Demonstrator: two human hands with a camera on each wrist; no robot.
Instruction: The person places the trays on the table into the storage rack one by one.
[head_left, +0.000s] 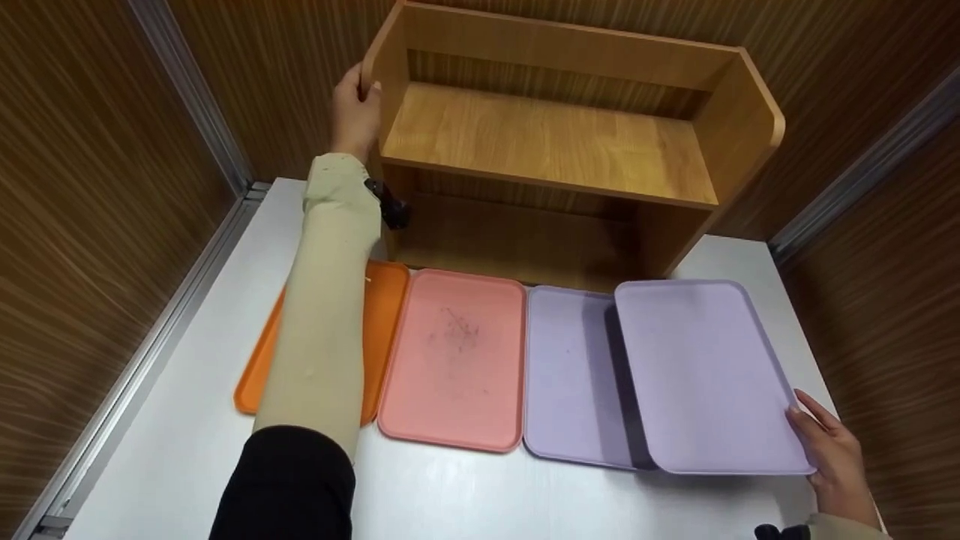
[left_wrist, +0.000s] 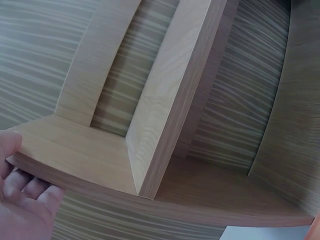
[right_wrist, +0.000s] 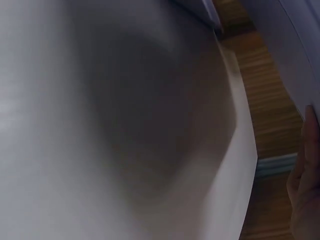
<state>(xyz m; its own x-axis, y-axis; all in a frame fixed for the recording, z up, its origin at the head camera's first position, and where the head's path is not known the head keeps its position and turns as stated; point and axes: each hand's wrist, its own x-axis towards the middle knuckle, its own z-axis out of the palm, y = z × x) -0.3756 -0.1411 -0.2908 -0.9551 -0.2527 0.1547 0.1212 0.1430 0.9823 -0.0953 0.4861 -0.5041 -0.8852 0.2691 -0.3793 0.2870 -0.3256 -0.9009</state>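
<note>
My left hand (head_left: 355, 112) grips the upper left side panel of a two-tier wooden shelf (head_left: 536, 135). In the left wrist view its thumb lies on one face of that panel and the other fingers curl round the opposite face. At the lower right, my right hand (head_left: 836, 454) holds a lavender tray (head_left: 712, 375) by its right edge. The tray is raised over the table and partly overlaps a second lavender tray (head_left: 574, 375), which lies flat. Beside that one are a pink tray (head_left: 457, 360) with dark marks and an orange tray (head_left: 382, 330), partly hidden by my left forearm.
The shelf stands at the back of a white table (head_left: 450, 495), behind the row of trays. Wood-patterned walls (head_left: 97, 165) with metal strips enclose the table on the left, right and back.
</note>
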